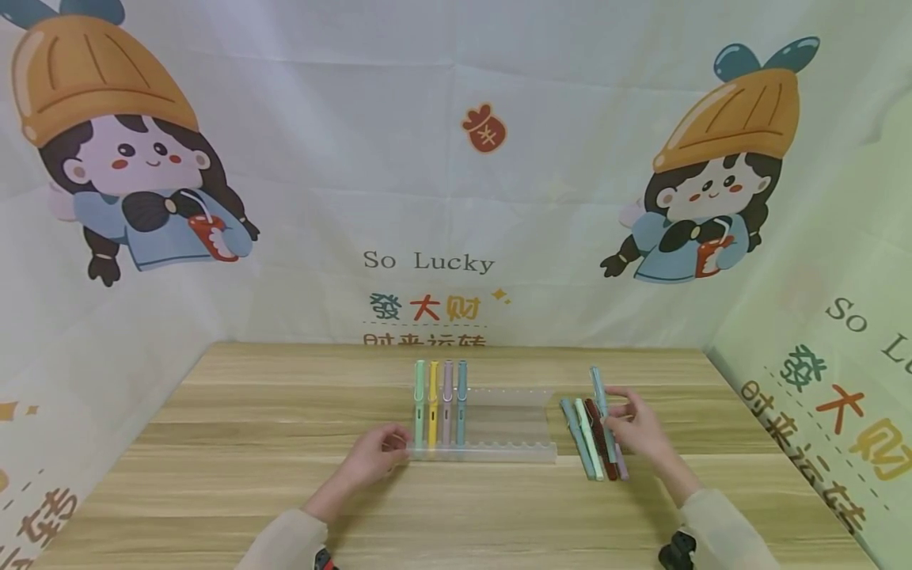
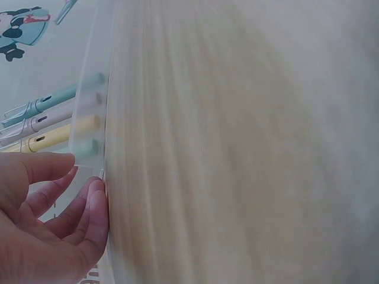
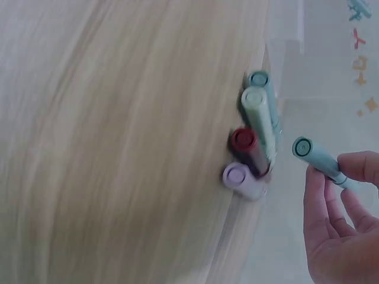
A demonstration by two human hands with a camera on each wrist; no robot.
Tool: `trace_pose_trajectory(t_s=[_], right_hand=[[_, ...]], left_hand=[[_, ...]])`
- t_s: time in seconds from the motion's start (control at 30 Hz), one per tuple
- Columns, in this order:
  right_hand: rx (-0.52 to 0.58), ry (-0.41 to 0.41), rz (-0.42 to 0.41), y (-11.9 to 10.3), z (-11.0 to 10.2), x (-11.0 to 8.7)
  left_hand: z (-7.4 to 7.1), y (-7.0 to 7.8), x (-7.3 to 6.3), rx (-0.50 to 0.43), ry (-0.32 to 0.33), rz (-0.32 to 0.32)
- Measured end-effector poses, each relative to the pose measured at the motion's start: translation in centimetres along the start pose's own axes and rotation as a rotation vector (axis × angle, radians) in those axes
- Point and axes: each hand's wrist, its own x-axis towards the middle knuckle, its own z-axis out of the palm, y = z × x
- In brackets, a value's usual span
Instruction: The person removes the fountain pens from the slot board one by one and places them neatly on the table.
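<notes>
A clear pen rack (image 1: pixel 509 454) stands mid-table, with a mint-green pen (image 1: pixel 419 404), a yellow pen (image 1: pixel 433 408), a lilac pen (image 1: pixel 447 404) and a blue pen (image 1: pixel 461 404) side by side in its left slots. At its left front corner my left hand (image 1: pixel 376 455) pinches the rack's end between thumb and fingers. To the right, my right hand (image 1: pixel 639 427) holds a light blue pen (image 3: pixel 320 157) between thumb and fingertips, raised over loose pens. Beneath it lie a teal pen (image 1: pixel 579 443), a pale mint pen (image 3: pixel 257 112), a dark red pen (image 3: pixel 246 142) and another lilac pen (image 3: pixel 240 177).
The wooden table (image 1: pixel 271 412) runs back to a printed cloth backdrop (image 1: pixel 456 198) that also rises at both sides. The rack's right-hand slots (image 1: pixel 506 445) hold no pens. The loose pens lie just right of the rack.
</notes>
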Motion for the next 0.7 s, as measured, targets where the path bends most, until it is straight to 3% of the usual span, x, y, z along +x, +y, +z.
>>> trace_pose_trajectory(t_s=[0.23,0.7], right_hand=[[-0.020,0.047,0.050,1.0,-1.1,0.0],[-0.151,0.016,0.087,2.2,-1.8,-0.2]], left_hand=[[-0.1,0.1,-0.1,0.002,-0.004,0.003],[-0.1,0.2,-0.1,0.012,-0.003,0.002]])
